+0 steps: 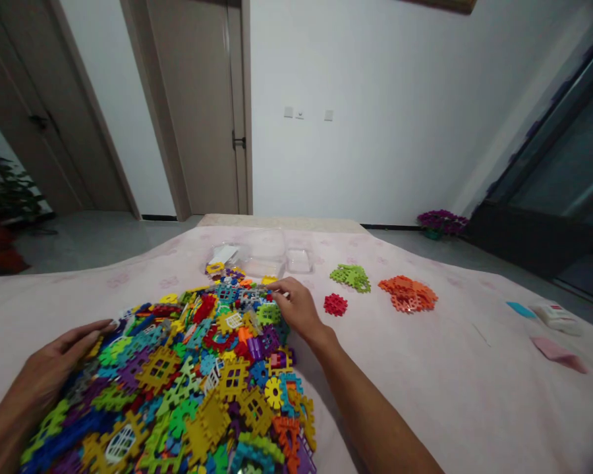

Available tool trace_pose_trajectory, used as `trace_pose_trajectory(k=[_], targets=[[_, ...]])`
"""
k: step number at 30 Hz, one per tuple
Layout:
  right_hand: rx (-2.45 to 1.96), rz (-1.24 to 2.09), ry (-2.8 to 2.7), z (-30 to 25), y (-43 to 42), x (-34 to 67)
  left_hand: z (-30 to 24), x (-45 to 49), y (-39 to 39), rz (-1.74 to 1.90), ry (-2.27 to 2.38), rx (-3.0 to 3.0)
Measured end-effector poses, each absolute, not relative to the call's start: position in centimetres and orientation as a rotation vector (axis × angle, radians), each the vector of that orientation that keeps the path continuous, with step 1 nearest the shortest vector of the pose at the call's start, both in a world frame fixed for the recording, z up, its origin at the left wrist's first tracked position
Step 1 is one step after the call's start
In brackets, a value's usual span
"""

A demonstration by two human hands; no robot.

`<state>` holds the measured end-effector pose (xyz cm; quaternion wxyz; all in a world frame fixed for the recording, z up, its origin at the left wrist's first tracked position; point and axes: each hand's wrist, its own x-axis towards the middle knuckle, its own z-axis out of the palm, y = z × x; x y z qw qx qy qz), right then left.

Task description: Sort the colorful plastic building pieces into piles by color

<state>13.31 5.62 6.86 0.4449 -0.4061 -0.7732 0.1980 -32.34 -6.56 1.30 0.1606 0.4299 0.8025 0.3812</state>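
A large heap of colourful plastic interlocking building pieces [234, 375] fills the near left of the table. My left hand [62, 355] lies along the heap's left edge, fingers stretched out and touching the outer pieces. At the heap's far right side is my right hand [296, 306], its fingers reaching left over the pieces with the thumb a little apart. No piece is visibly gripped in either hand, though the right fingertips partly blend with the pieces. Right of that hand sit a small red group of pieces [336, 304], a green group [350, 278] and an orange pile [409, 293].
Clear plastic containers [300, 261] stand behind the heap, near a white paper [224, 255]. A pink patterned cloth [415, 375] covers the table. On the right lie a blue item [520, 309], a white packet [556, 319] and a pink cloth-like item [558, 354].
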Motion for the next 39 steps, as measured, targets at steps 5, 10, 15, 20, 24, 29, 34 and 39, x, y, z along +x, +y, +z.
trace_pose_trajectory(k=[5,10,15,20,24,29,34,39], targets=[[-0.672,0.372,-2.321,8.8,5.4,4.8,2.4,-31.0,-6.9,1.136,2.179,1.058],[-0.595,0.202,-2.648,8.8,6.8,1.5,2.3,-30.9,-6.8,1.175,2.119,1.048],[-0.934,0.284,-2.522,8.2,6.7,2.8,2.2,-30.9,-6.8,1.173,2.112,1.085],[-1.083,0.275,-2.294,8.5,5.3,5.6,2.5,-30.7,-7.0,1.215,2.067,1.063],[-0.697,0.424,-2.473,8.1,3.7,7.5,2.6,-30.6,-7.0,1.192,2.093,1.084],[-0.572,0.42,-2.649,7.5,2.2,8.2,3.2,-29.9,-7.2,1.216,2.09,1.051],[-0.599,0.545,-2.509,7.7,1.6,8.0,3.4,-29.8,-7.3,1.214,2.116,1.091],[-0.887,0.944,-1.797,6.8,1.8,9.2,2.4,-30.8,-7.0,1.212,2.083,1.092]])
